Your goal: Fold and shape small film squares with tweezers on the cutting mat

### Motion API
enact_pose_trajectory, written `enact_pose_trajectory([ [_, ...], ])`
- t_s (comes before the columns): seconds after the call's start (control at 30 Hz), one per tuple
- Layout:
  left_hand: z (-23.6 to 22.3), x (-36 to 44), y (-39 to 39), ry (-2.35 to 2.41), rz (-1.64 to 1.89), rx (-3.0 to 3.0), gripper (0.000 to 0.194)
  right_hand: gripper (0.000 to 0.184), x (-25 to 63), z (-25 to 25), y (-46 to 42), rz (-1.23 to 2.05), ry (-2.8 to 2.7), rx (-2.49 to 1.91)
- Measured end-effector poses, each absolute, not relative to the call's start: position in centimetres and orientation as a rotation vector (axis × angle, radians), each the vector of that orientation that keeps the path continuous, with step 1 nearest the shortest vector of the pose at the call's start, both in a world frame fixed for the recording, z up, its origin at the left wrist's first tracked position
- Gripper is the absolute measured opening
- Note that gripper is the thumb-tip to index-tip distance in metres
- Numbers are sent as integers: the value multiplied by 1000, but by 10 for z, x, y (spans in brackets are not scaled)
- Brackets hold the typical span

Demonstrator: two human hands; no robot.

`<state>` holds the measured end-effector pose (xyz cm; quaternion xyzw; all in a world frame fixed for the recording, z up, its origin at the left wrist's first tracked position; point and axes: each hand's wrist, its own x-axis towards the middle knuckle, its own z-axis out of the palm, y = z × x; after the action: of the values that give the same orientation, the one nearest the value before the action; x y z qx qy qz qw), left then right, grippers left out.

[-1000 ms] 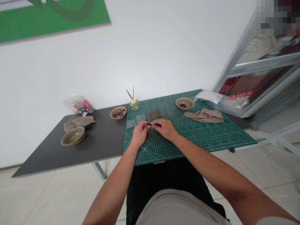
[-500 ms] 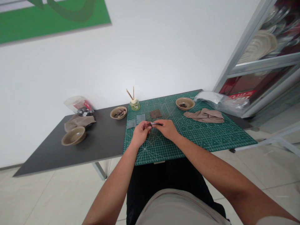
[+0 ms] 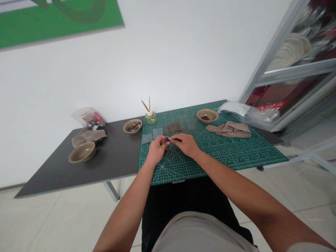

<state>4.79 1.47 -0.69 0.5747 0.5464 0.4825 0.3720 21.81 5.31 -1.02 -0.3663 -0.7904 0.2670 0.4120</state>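
Note:
Over the green cutting mat (image 3: 189, 164), both hands meet at one small, thin piece (image 3: 172, 139), dark with a pale strip along the top. Too little of it shows to tell its kind. My left hand (image 3: 157, 148) pinches its left end, thumb and fingers together. The other end lies between the fingers and thumb of my right hand (image 3: 187, 144). Just beyond the hands, a flat brown square (image 3: 174, 127) rests on the mat. Two grey-blue squares, a farther one (image 3: 158, 132) and a nearer one (image 3: 147, 138), lie to the left, close to my left hand.
A bowl of brown lumps (image 3: 132, 126) stands left of a reed diffuser (image 3: 151, 117). Another bowl (image 3: 207, 116) holds a few dark pieces, near a crumpled brown cloth (image 3: 228, 129) and plastic bag (image 3: 252, 113). Far left are a third bowl (image 3: 82, 153) and a plastic tub (image 3: 88, 117).
Both hands stay in almost the same place, still pinching the small dark piece. Its angle between the fingers shifts very slightly. The things on the table have not moved.

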Motion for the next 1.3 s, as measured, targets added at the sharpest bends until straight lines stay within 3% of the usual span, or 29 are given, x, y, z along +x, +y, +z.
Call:
enact_pose_trajectory([
  [1.3, -6, 49, 15, 1401, 1242, 1414, 15, 14, 218, -7, 54, 765, -1993, -881],
])
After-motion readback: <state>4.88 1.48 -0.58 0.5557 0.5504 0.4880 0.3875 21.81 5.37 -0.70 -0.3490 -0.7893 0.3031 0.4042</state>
